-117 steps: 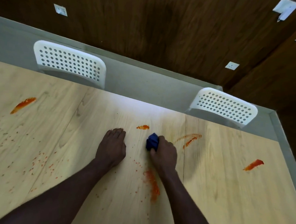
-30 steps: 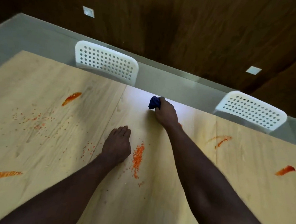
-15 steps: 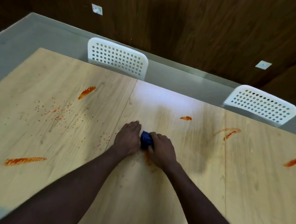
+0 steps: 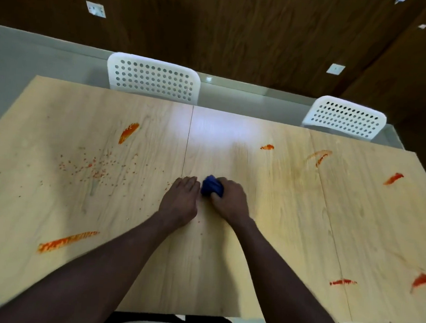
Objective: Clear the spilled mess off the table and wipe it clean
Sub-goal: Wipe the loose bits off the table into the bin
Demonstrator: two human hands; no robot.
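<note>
Blue cloth [image 4: 211, 188], bunched in my right hand's [image 4: 229, 200] curled fingers, mid-table [image 4: 200, 261]. Left hand [image 4: 181, 202] flat beside it, holding nothing. Step: wiping. Next, I judge: sweep left through crumbs [image 4: 92, 170], pressing firmly.

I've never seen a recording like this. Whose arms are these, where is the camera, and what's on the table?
There is no machine here: a person wears one camera on the head, looking down at their own arms. The right hand grips a bunched blue cloth against the wooden table. The left hand rests on the table right beside it. On the tabletop lie red-orange smears and a scatter of small orange crumbs. Two white perforated chairs stand at the far side.
</note>
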